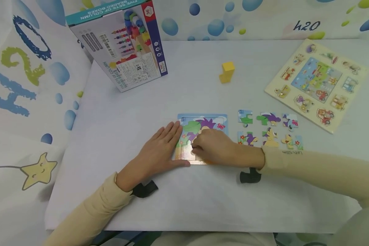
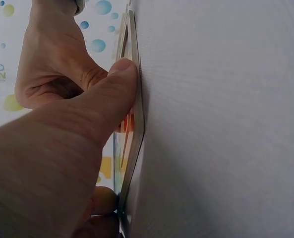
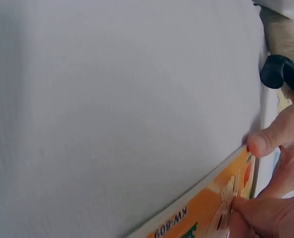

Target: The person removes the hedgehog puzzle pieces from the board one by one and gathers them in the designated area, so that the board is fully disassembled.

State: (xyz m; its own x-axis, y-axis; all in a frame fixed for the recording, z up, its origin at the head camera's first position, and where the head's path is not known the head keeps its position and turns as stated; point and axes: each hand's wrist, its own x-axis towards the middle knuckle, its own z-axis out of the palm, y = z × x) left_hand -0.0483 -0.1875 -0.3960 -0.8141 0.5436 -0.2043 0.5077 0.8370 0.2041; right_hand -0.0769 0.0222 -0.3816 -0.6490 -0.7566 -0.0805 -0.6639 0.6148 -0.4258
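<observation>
A jigsaw puzzle board lies flat on the table in front of the person. The left hand lies along its left side with fingers straight, and the thumb rests on its near edge. Curled over the board's middle, the right hand seems to pinch an orange puzzle piece at the board's surface. The fingers hide most of that piece. Glare covers the board's lower left. Just right of the board lie several loose puzzle pieces in two rows, partly beside the right forearm.
A bead-toy box stands at the back left. Yellow blocks sit behind the loose pieces. A wooden peg puzzle lies at the right. Black wrist mounts hang under both wrists. A white cloth covers the table.
</observation>
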